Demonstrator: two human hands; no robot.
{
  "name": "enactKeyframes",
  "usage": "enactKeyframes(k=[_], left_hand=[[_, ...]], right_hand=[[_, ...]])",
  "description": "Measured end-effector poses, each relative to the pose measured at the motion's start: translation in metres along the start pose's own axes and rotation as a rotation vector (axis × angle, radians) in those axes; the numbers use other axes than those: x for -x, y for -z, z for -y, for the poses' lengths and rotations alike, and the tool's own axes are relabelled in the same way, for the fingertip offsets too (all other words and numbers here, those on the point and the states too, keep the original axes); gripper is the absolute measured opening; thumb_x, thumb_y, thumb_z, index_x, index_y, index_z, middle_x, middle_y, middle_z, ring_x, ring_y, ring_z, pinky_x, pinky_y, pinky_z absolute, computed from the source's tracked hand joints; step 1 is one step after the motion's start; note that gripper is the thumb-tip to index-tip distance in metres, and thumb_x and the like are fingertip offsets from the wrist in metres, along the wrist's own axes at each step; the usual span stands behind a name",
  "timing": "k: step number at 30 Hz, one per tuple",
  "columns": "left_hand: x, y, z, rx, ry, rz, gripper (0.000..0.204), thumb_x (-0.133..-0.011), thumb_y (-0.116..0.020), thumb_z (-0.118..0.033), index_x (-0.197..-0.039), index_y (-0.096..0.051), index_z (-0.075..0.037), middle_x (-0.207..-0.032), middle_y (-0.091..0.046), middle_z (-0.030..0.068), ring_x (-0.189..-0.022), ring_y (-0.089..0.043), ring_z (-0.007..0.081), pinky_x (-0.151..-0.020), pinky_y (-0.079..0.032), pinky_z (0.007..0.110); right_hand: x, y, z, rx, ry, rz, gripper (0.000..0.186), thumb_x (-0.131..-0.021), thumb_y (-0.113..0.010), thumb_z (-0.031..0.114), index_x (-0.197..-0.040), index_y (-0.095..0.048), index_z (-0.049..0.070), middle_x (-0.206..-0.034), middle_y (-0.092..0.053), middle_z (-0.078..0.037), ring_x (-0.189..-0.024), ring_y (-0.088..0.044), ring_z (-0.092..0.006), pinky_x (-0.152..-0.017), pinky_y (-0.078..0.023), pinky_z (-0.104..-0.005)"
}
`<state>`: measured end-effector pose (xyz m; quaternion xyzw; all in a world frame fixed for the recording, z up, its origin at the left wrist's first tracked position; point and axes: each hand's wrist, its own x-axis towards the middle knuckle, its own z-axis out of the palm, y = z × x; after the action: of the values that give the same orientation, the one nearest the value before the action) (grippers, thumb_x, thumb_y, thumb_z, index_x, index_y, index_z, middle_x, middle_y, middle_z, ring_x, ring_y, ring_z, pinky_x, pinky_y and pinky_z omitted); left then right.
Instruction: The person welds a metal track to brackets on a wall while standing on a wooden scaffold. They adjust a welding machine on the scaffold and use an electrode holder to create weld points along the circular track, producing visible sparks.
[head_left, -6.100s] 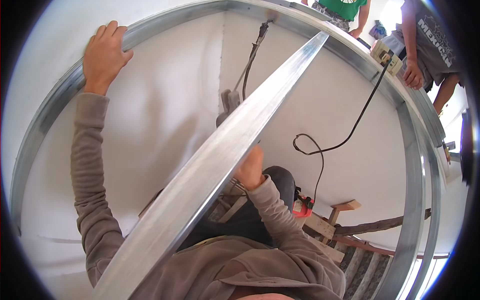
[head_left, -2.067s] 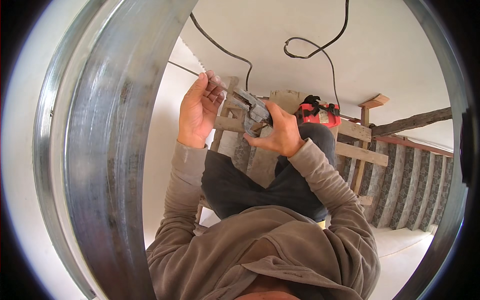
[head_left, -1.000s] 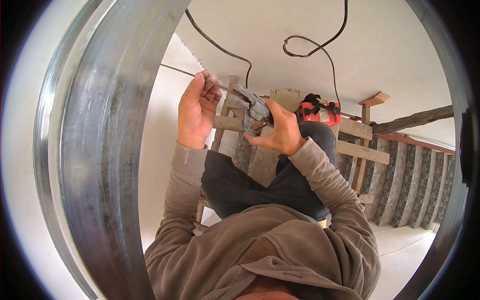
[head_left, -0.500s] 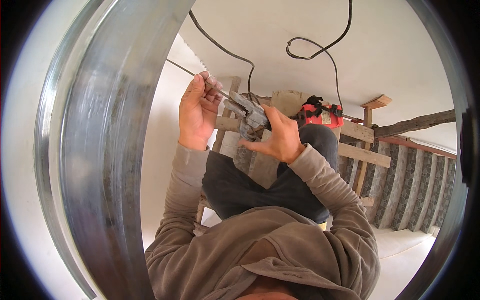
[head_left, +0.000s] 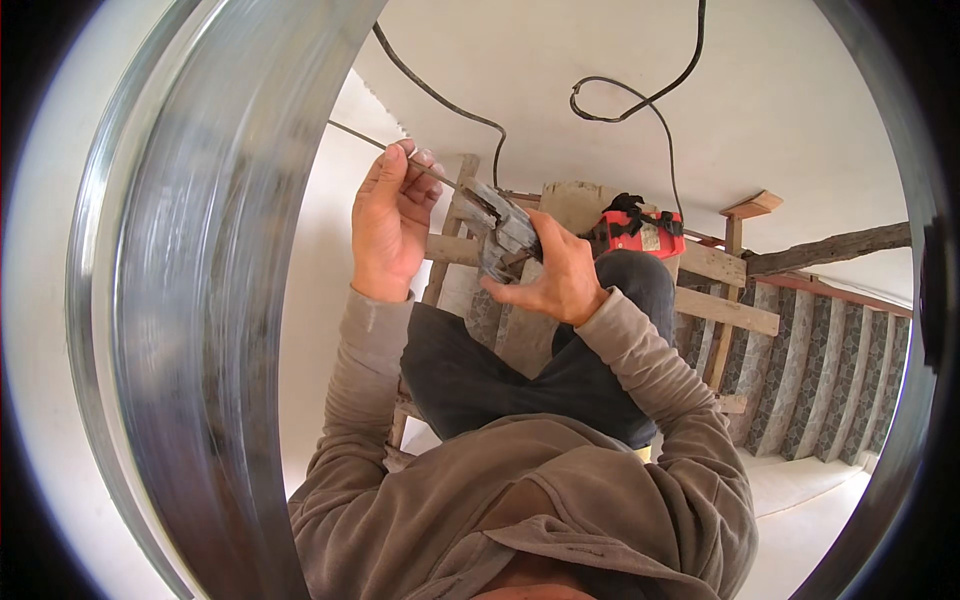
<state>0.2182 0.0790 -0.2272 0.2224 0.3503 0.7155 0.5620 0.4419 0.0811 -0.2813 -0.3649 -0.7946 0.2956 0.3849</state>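
Two bare hands are busy on my feed right now. Right hand (head_left: 560, 270) is wrapped round a scuffed grey clamp (head_left: 512, 232), held up above the lap: chunky thing, split into two blunt prongs, all chalky and beat-up, with a curved lever underneath. Left hand (head_left: 393, 232) has thumb and fingertips pinched on a thin, straight, dull rod (head_left: 357, 133) running to those prongs; from my end I can't tell if they're biting it. Big metal channel (head_left: 210, 260) bends down the left side, shiny with dark streaks. Past the knees, a red case (head_left: 630, 240) sits near the right edge of a dusty board (head_left: 575, 205). Black cable (head_left: 650, 103) loops against a smooth white surface (head_left: 800, 130).
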Motion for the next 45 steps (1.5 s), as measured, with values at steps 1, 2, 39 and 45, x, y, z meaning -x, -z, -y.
enactKeyframes(k=[1,2,39,45], left_hand=[[-0.001,0.000,-0.002,-0.001,-0.008,-0.001,0.025,-0.100,-0.071,-0.030,-0.111,-0.067,-0.008,-0.098,-0.070,0.0037,-0.090,-0.066,0.0178,-0.083,-0.052,0.032],[-0.002,0.001,-0.004,-0.011,-0.032,-0.019,0.024,-0.100,-0.070,-0.029,-0.111,-0.067,-0.008,-0.099,-0.070,0.0040,-0.089,-0.066,0.0188,-0.084,-0.052,0.032],[0.094,0.010,-0.334,-2.476,-1.055,-0.834,0.050,-0.084,-0.081,-0.027,-0.129,-0.066,-0.013,-0.118,-0.061,0.0018,-0.110,-0.057,0.0226,-0.092,-0.044,0.039],[0.096,-0.005,-0.328,-2.576,-0.904,-0.809,0.055,-0.077,-0.086,-0.023,-0.127,-0.067,-0.014,-0.114,-0.058,0.0013,-0.109,-0.057,0.0212,-0.090,-0.044,0.038]], right_hand=[[-0.001,0.001,0.002,-0.002,0.007,0.001,0.080,-0.067,-0.089,0.042,-0.128,-0.057,0.001,-0.104,-0.069,-0.018,-0.091,-0.071,-0.0364,-0.078,-0.058,-0.0437],[-0.002,0.002,0.008,0.008,-0.056,0.069,0.083,-0.066,-0.090,0.044,-0.128,-0.056,0.000,-0.104,-0.069,-0.020,-0.092,-0.072,-0.0379,-0.079,-0.058,-0.0441],[-0.041,0.025,0.078,-0.162,0.098,-0.005,0.036,-0.091,-0.071,0.008,-0.120,-0.057,-0.009,-0.092,-0.069,-0.027,-0.077,-0.072,-0.0400,-0.065,-0.054,-0.0425],[-0.062,-0.004,0.076,-0.090,0.192,-0.196,0.050,-0.091,-0.074,0.011,-0.133,-0.055,-0.007,-0.105,-0.071,-0.027,-0.090,-0.074,-0.0397,-0.075,-0.059,-0.0409]])
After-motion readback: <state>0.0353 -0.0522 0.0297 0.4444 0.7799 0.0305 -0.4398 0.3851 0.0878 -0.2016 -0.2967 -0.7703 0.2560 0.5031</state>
